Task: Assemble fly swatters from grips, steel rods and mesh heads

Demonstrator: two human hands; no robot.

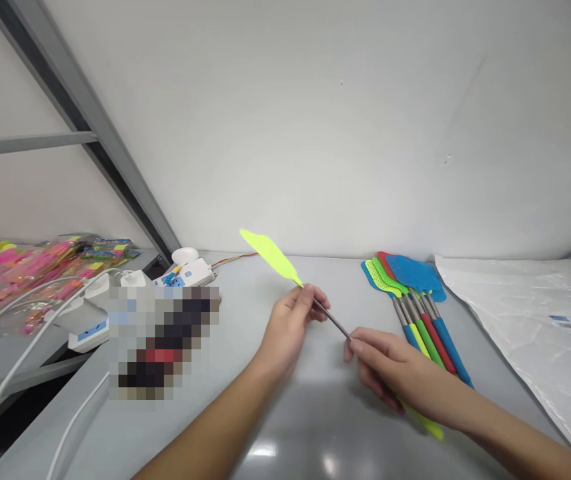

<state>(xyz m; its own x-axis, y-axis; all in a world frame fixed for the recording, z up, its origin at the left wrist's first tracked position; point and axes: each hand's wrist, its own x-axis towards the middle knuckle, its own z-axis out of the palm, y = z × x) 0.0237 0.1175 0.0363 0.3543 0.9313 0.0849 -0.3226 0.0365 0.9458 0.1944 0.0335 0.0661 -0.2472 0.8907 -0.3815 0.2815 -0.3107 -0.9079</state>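
A yellow-green fly swatter (271, 257) is held up above the table, its head pointing to the upper left and its thin metal rod running down to the right. My left hand (293, 317) pinches the rod just below the head. Lower down, my right hand (385, 363) is closed round the rod near the handle, whose yellow-green end sticks out beneath the wrist. Several more fly swatters (413, 273) in blue, green, yellow and red lie in a fanned pile right of my hands, heads toward the wall.
On the right lies a white plastic mailing bag (525, 320). Power strips (193, 273) with white cables stand at the left, beside a blurred-out object (165, 347). Packaged colourful items (40, 273) lie beyond the grey metal frame (115, 173). A white wall (325, 133) backs the grey table (245, 427).
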